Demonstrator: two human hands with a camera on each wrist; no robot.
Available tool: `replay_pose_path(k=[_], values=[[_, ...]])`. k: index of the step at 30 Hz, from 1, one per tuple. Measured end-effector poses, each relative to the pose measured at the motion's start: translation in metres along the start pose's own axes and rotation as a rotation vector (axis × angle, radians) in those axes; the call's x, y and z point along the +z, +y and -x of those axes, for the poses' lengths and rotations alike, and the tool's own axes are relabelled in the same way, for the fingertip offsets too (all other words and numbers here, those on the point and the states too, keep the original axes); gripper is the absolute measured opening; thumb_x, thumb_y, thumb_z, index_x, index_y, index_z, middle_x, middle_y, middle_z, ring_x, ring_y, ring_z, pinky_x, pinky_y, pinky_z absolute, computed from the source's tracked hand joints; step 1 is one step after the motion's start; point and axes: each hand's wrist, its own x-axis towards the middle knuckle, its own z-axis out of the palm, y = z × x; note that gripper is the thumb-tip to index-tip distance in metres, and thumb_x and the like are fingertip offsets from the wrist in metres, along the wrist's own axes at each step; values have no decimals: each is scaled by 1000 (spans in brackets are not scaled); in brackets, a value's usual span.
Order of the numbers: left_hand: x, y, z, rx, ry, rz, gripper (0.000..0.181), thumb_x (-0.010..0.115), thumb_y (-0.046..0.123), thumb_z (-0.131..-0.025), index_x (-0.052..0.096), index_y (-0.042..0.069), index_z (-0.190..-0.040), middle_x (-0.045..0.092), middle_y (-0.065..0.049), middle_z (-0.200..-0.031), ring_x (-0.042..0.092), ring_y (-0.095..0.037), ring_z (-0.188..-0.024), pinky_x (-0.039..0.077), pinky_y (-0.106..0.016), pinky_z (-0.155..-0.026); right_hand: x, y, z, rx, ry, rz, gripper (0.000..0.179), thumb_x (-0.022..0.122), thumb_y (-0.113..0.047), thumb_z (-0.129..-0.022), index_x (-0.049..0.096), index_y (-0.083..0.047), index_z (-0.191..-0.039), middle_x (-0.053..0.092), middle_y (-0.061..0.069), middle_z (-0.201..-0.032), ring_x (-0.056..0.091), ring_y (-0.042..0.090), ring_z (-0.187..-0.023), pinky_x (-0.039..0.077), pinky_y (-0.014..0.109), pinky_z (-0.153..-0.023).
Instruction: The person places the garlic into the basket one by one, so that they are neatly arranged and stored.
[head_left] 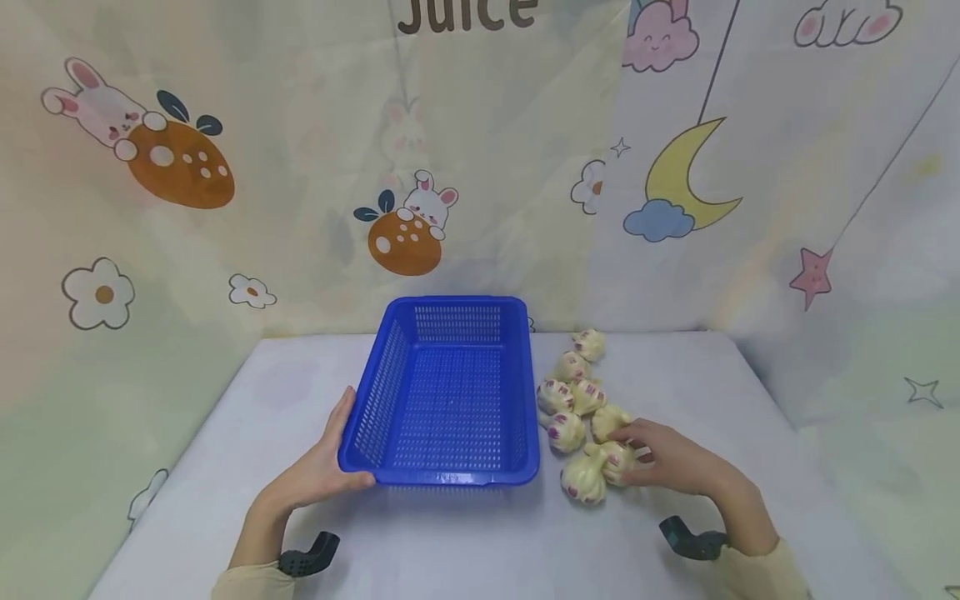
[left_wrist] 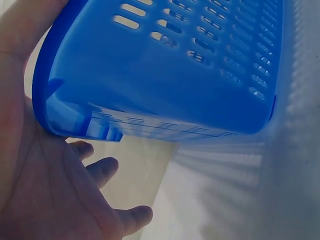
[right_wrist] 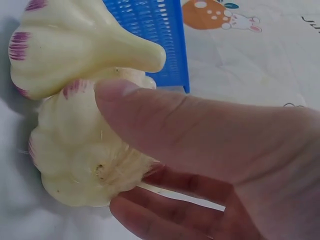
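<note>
Cupping near-right garlic [head_left: 618, 461] in right hand [head_left: 675, 460], thumb and fingers curving part-spread round it, root end toward palm; bracing basket [head_left: 442, 478], left of garlic, with left hand [head_left: 318, 471], fingers extended.

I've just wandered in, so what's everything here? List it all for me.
Blue plastic slotted basket: one, blue, mid-table
Rounded garlic bulbs: eight, cream with purple marks, right of basket
White flat table: one, white, beneath basket and bulbs
Cartoon-printed backdrop: count unclear, pale, behind table
Dark wrist devices: two, blackish, one per wrist
Beige sleeves: two, beige, bottom edge
Left fingers: bare, basket's near-left corner
Right fingers: bare, at near bulbs
</note>
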Motion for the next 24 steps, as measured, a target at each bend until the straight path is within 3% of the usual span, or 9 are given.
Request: replay_pose_path(k=[5, 10, 14, 24], values=[[-1, 4, 0, -10, 13, 8, 132, 83, 31, -67, -19, 24, -150, -20, -11, -158, -9, -46, -143, 12, -76, -102, -3, -1, 1, 30, -19, -4, 60, 74, -36, -81, 56, -1, -126, 55, 16, -125, 55, 34, -113, 54, 39, -87], [0, 8, 0, -34, 8, 11, 131, 83, 29, -68, -19, 24, -150, -20, -11, -158, -9, -45, -144, 10, -76, -103, -2, 0, 2, 2, -21, 17, 64, 72, -37, -82, 53, 3, -128, 56, 18, -125, 56, 34, -110, 54, 39, -85], [1, 11, -1, -58, 3, -8, 129, 81, 30, -69, -20, 28, -149, -20, -10, -158, -8, -45, -144, 12, -75, -103, -1, 2, 2, 5, -30, 29, 64, 72, -37, -82, 53, 3, -128, 55, 19, -126, 57, 33, -109, 55, 37, -84], [-3, 19, -2, -103, -18, -44, 125, 78, 41, -71, -16, 23, -151, -21, -10, -158, -7, -44, -145, 14, -74, -105, 0, 4, -1, 43, -37, 8, 61, 73, -32, -82, 52, 4, -127, 56, 19, -124, 58, 32, -109, 54, 39, -85]])
